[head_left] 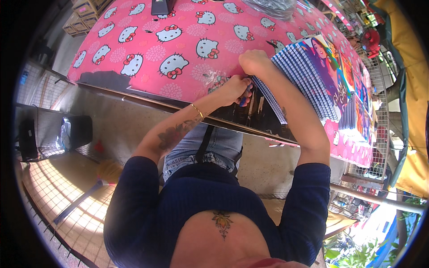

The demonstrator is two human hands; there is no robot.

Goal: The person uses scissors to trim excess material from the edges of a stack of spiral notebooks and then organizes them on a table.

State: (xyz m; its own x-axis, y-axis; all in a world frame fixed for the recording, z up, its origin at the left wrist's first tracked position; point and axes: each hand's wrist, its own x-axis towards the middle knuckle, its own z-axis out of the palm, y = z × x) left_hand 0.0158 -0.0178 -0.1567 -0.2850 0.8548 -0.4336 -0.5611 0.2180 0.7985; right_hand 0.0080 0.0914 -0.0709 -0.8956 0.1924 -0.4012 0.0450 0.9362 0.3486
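Observation:
My left hand (237,89) is closed at the near edge of the pink-covered table (147,67). Small dark and blue pieces (244,99) stick out below its fingers, too small to name. Beside that hand, on its left, lies a crumpled clear plastic bag (214,81) with colourful bits in it. My right hand (255,61) is bent into a fist just beyond the left one; its fingers are turned away, so anything in them is hidden. Right of it, stacks of spiral-bound notebooks (304,76) with bright illustrated covers lie partly behind my right forearm.
A black object (161,6) and a grey plastic bag (272,7) lie at the table's far side. Torn covering bares dark board along the near edge. Cardboard boxes (85,15) stand far left, a broom (89,192) lower left. Wire mesh (380,111) runs along the right.

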